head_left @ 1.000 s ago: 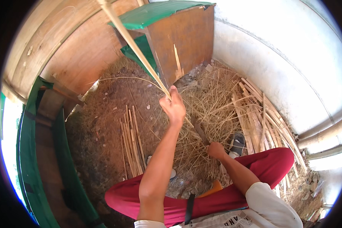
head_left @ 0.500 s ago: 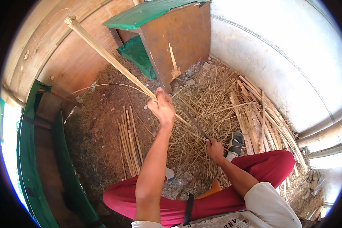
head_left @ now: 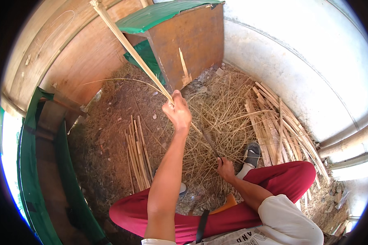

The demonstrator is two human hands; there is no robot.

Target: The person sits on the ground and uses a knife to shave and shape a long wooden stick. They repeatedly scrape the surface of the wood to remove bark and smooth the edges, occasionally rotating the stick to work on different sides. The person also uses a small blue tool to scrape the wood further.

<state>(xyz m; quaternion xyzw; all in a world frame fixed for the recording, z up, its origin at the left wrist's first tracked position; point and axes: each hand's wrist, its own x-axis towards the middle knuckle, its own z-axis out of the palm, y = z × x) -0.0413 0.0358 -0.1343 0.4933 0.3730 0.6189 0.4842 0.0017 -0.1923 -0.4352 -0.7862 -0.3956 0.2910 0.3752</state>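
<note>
My left hand [head_left: 178, 112] is closed around a long pale bamboo strip [head_left: 135, 55], which slants up to the far left. A thin curved sliver branches off near the fist, and the strip's lower end emerges below it, pointing toward my right hand. In my right hand [head_left: 225, 168], closed on its handle, is a knife with a long dark blade [head_left: 211, 143]. The blade points up and left, its tip close to the strip's lower end; whether they touch I cannot tell. Fine shavings [head_left: 216, 110] cover the ground beneath both hands.
Several narrow strips [head_left: 137, 153] lie left of my left forearm. Wider split pieces [head_left: 274, 126] are piled at the right, by a pale curved wall [head_left: 290, 61]. A brown wooden box [head_left: 192, 36] with a green cover stands ahead. My red-trousered legs [head_left: 282, 179] are bent nearby.
My left hand has shifted slightly right, and the strip's far end has swung right and up. My right hand has moved a little left with the knife, bringing the blade nearer the strip's lower end.
</note>
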